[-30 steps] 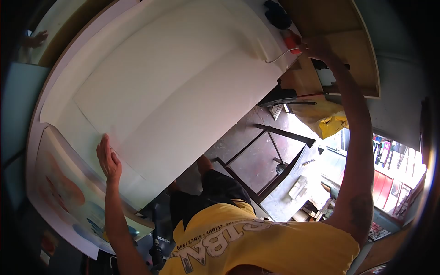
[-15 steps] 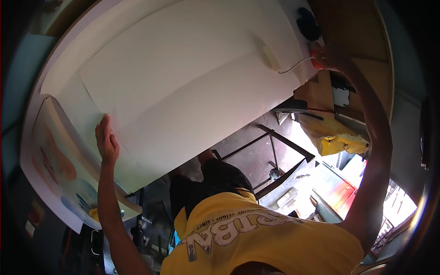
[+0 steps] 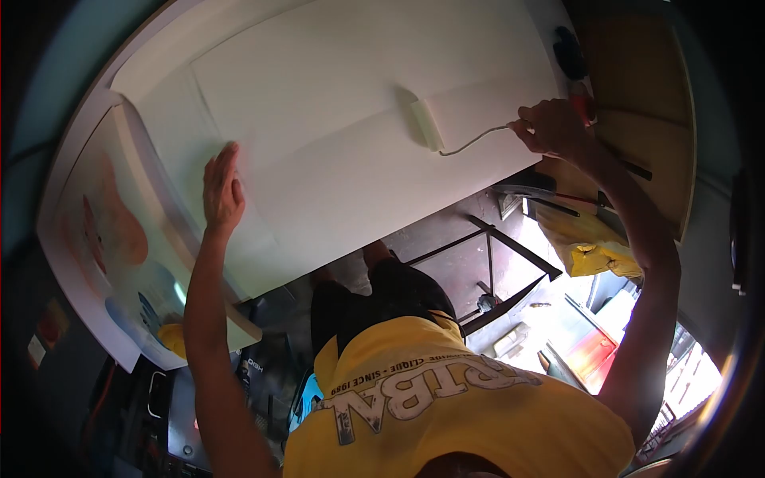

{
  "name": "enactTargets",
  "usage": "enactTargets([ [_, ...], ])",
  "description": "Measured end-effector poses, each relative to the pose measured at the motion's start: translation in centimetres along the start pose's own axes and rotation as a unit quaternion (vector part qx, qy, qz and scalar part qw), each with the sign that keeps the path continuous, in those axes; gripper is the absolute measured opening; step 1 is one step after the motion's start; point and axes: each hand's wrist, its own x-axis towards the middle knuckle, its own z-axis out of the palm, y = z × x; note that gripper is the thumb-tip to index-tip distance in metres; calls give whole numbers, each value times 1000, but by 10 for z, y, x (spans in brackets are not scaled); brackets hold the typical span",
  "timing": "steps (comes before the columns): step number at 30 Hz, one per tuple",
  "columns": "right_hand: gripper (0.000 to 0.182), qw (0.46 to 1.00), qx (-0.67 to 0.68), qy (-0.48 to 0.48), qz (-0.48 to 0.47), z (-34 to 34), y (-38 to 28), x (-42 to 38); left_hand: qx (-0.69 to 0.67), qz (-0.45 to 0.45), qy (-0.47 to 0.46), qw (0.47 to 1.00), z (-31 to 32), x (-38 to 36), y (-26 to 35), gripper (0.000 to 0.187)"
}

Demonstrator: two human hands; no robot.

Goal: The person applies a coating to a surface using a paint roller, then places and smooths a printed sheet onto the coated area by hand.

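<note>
A workshop seen from above through a wide, curved lens. Below the table edge lies a grey concrete floor (image 3: 446,263), partly in shadow. A dark metal frame (image 3: 502,263) of crossed bars stands on it. To the right, a crumpled yellow bag (image 3: 594,247) rests near a brown wooden board (image 3: 637,119). Bright daylight pours in at the lower right, washing out a red surface (image 3: 594,354). Dark equipment with cables (image 3: 151,398) fills the lower left corner
</note>
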Motion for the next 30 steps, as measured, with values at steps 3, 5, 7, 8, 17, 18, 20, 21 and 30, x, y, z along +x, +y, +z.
enactTargets([
  [3,35,999,6,42,-21,-14,-53,2,-12,-5,-3,1000,-2,-2,-1,72],
  [5,35,997,13,66,-29,-20,-86,4,-17,-1,-1,1000,-3,-3,-4,75],
  [7,36,997,30,61,-23,-28,-121,9,-20,11,8,1000,-4,-4,-6,77],
  [8,37,998,36,56,-19,-31,-137,10,-20,4,3,1000,-5,-5,-6,79],
  [17,39,995,18,61,77,-22,-114,-21,-53,3,32,998,-3,-8,-11,77],
  [18,39,994,4,48,99,-17,-94,-29,-50,8,32,998,-2,-8,-11,76],
  [20,40,990,-15,29,140,-7,-58,-41,-42,20,34,998,-4,-7,-12,74],
  [21,40,987,-18,23,159,-3,-41,-45,-36,17,30,999,-4,-6,-13,74],
  [30,36,980,6,14,198,43,119,-61,-34,3,19,999,-8,-1,-1,74],
])
